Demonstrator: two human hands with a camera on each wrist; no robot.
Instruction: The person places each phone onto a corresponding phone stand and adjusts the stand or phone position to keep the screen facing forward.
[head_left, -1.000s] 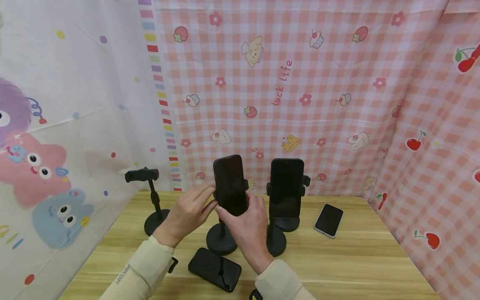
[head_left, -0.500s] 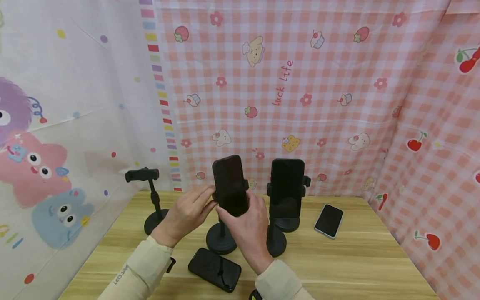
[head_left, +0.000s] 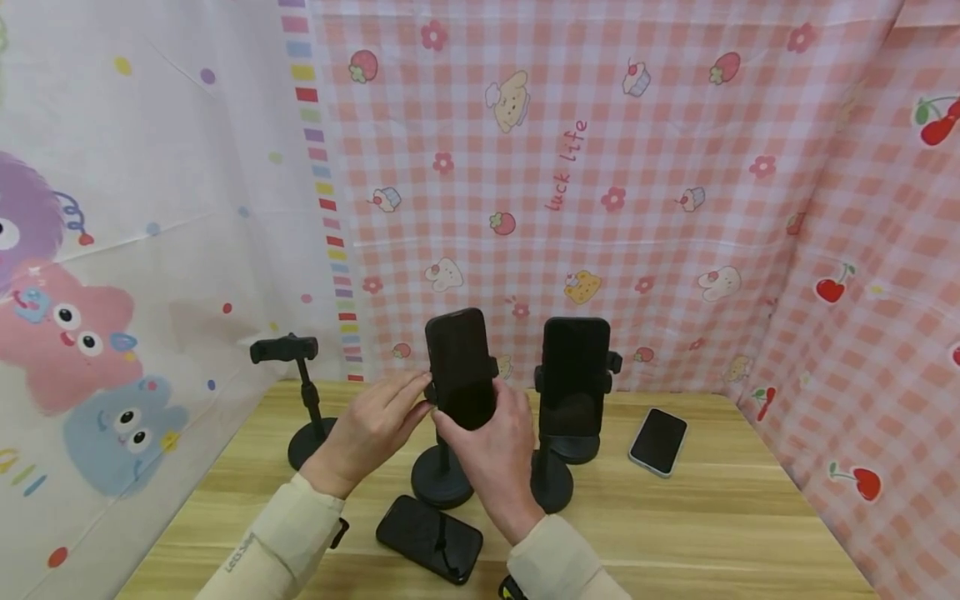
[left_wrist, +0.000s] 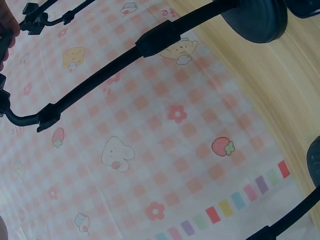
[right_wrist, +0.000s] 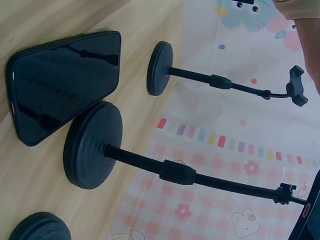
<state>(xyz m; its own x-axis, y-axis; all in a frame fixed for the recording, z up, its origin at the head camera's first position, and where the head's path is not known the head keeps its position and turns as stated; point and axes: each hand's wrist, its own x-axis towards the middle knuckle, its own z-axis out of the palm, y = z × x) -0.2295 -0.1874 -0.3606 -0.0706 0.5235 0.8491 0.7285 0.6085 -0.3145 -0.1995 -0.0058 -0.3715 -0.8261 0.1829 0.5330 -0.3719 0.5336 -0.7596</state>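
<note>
In the head view a black smartphone stands tilted upright in the clamp of the middle phone stand. My left hand pinches at the clamp along the phone's left edge. With the thumb across its lower front, my right hand grips the phone's bottom right part. The fingers behind the phone are hidden. In the right wrist view the middle stand's post runs up to the clamp, and the phone's edge shows at the right border.
A second black phone lies before the middle stand. At left stands an empty phone stand. Right of my hands, a phone sits in a stand, with another stand's base near it. A light-edged phone lies on the wooden table.
The phone's tilt shifts very slightly. Both hands keep their places on it and at the clamp; nothing else has moved.
</note>
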